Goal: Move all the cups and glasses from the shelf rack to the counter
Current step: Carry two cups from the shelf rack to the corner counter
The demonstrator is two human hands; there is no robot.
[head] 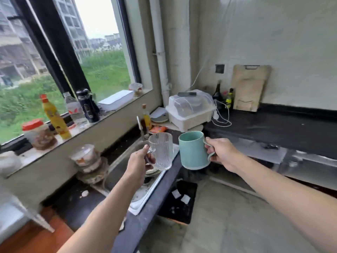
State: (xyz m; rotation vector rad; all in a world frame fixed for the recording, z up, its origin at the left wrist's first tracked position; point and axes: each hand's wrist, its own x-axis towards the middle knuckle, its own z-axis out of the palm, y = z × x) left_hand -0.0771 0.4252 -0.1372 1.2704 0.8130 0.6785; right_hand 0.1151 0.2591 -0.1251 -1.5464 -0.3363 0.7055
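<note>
My left hand (136, 161) grips the handle of a clear ribbed glass mug (161, 150), held upright in the air above the sink. My right hand (221, 152) holds a teal ceramic mug (192, 149) by its handle, also upright and in the air, just past the counter's front edge. The two mugs hang side by side, a small gap between them. The dark counter (273, 128) runs along the wall to the right. No shelf rack shows in this view.
A steel sink (145, 190) with dishes lies below my left hand. Stacked containers (87, 161) stand beside it. Bottles and jars line the window sill (60, 136). A white lidded dish box (191, 110), sauce bottles and leaning cutting boards (249, 88) occupy the counter's corner.
</note>
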